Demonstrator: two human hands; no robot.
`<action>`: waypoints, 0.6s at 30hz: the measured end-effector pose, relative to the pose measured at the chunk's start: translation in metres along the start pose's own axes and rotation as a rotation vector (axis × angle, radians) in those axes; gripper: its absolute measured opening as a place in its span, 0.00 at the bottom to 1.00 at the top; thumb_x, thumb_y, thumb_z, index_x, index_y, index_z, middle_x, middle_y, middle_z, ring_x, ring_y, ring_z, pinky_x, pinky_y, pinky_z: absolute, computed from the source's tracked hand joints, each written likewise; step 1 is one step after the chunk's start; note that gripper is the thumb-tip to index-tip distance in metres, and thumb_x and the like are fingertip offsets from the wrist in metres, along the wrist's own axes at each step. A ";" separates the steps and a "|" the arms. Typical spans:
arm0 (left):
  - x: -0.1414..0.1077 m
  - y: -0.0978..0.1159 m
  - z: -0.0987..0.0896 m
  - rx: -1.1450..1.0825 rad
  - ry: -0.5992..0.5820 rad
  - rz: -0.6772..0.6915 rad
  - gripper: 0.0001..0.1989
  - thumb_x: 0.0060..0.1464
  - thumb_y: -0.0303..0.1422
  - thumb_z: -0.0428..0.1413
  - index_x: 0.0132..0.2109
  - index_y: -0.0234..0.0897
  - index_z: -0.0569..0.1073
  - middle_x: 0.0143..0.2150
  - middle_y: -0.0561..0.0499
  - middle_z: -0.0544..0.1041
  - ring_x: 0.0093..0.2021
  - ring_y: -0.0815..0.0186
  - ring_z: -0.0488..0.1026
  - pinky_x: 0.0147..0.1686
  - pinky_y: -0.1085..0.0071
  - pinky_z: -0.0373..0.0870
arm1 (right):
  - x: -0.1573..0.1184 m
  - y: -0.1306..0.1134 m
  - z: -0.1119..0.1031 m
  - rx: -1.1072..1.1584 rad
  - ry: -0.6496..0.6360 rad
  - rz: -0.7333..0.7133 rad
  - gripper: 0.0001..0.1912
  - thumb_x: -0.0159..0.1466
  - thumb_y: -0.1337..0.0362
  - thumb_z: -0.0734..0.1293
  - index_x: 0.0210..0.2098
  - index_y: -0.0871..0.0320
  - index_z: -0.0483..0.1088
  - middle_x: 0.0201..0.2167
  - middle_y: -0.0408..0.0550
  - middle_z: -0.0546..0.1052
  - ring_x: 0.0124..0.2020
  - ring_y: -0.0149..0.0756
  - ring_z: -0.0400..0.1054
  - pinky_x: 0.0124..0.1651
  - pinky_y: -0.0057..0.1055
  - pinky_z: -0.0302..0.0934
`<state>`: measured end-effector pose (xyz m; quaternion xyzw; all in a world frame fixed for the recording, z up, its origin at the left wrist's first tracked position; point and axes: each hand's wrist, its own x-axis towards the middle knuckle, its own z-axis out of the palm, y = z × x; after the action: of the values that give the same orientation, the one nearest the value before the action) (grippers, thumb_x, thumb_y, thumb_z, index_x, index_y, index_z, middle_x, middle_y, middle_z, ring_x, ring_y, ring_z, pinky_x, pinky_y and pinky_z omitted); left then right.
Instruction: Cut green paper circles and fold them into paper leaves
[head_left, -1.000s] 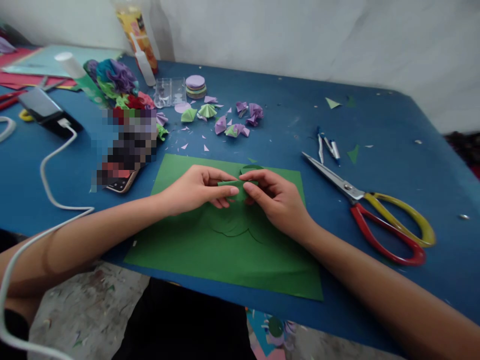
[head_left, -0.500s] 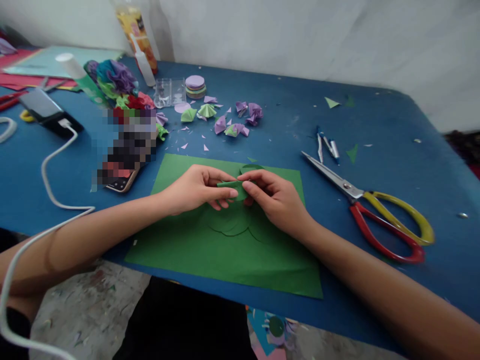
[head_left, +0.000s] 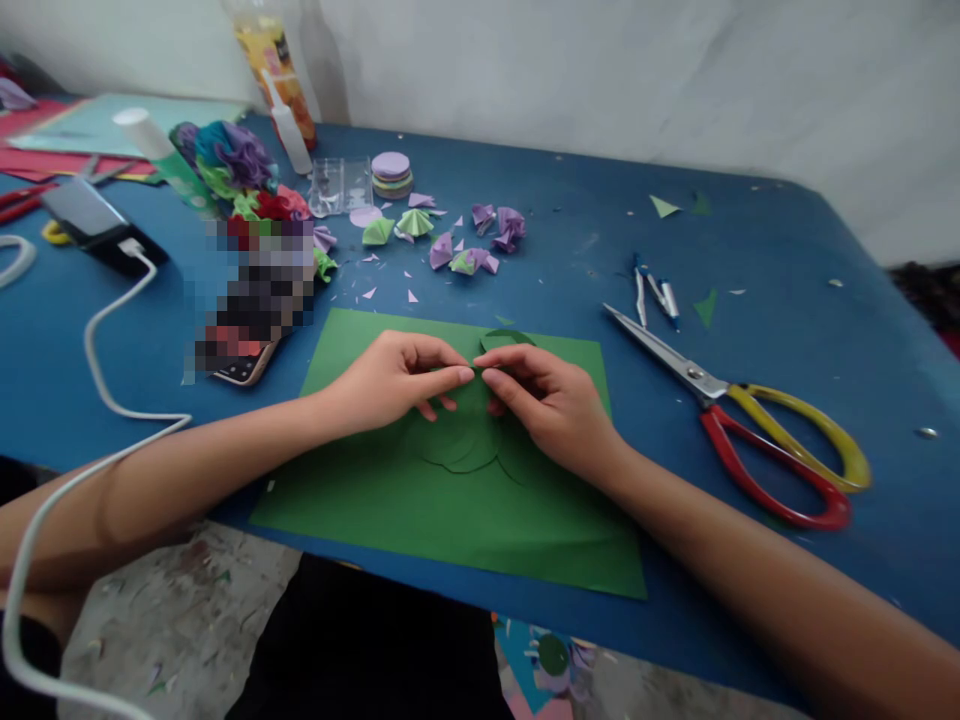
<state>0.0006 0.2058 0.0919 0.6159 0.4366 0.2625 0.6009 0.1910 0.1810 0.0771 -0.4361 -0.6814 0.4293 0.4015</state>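
A pair of hands is working over a green sheet (head_left: 420,515), which is lying mostly flat at the near side of a blue bench (head_left: 765,260). The left hand (head_left: 394,380) is pinching narrowly, thumb to forefinger, while the right hand (head_left: 551,400) is closing just as tightly beside it, fingertips nearly meeting. Between them they are holding a small green piece (head_left: 477,368) above the sheet's middle; it is showing only as a sliver, its outline blending into the matching paper below.

The sheet is displaying an even, matte green, with shallow ripples running along its near right side. Thin curved lines are arcing below the hands toward 6 o'clock; whether they are marking cuts or loose rounds, one cannot tell. At 1 o'clock a darker curved piece (head_left: 506,338) is peeking from behind the right hand.

Around the sheet, large scissors (head_left: 705,385) with red and yellow handles are lying open at 3 o'clock, and a compass (head_left: 656,290) is resting at 2. Folded purple and green papers (head_left: 465,255) are scattering across 12 o'clock, a stack of paper discs (head_left: 391,175) is standing toward 11, and a phone (head_left: 240,370) is lying at 10.
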 end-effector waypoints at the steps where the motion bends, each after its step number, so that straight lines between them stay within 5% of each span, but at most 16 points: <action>1: -0.001 0.000 0.000 0.024 0.012 0.021 0.12 0.50 0.39 0.61 0.35 0.32 0.77 0.25 0.52 0.76 0.28 0.70 0.76 0.22 0.80 0.73 | 0.000 0.000 0.000 -0.009 -0.001 -0.003 0.06 0.62 0.64 0.65 0.39 0.57 0.71 0.25 0.41 0.74 0.23 0.27 0.67 0.27 0.26 0.63; 7: -0.005 -0.004 0.000 0.158 0.042 0.161 0.11 0.53 0.38 0.59 0.35 0.34 0.79 0.28 0.51 0.78 0.28 0.71 0.76 0.24 0.80 0.74 | 0.000 0.000 0.000 -0.072 0.003 -0.009 0.07 0.61 0.61 0.68 0.36 0.58 0.73 0.25 0.42 0.74 0.22 0.28 0.66 0.26 0.26 0.60; 18: -0.001 -0.003 0.001 0.045 0.033 0.081 0.12 0.44 0.34 0.63 0.37 0.33 0.80 0.28 0.51 0.79 0.26 0.71 0.74 0.23 0.78 0.74 | 0.002 0.001 0.000 0.026 0.015 0.023 0.06 0.61 0.63 0.67 0.36 0.58 0.73 0.23 0.40 0.75 0.21 0.28 0.68 0.27 0.26 0.64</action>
<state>0.0003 0.2042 0.0890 0.6420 0.4270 0.2867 0.5685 0.1914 0.1829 0.0762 -0.4417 -0.6677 0.4396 0.4072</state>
